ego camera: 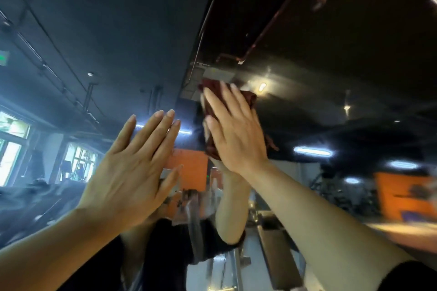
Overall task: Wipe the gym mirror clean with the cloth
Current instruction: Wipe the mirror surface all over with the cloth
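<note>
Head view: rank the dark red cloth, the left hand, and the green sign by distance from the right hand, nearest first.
1. Dark red cloth, pressed flat under the right hand against the mirror.
2. Left hand, just to its left, also flat on the glass.
3. Green sign, at the far left edge.

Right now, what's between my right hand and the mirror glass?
In the head view, the dark red cloth lies between the right hand and the mirror, pressed flat under straight fingers.
</note>
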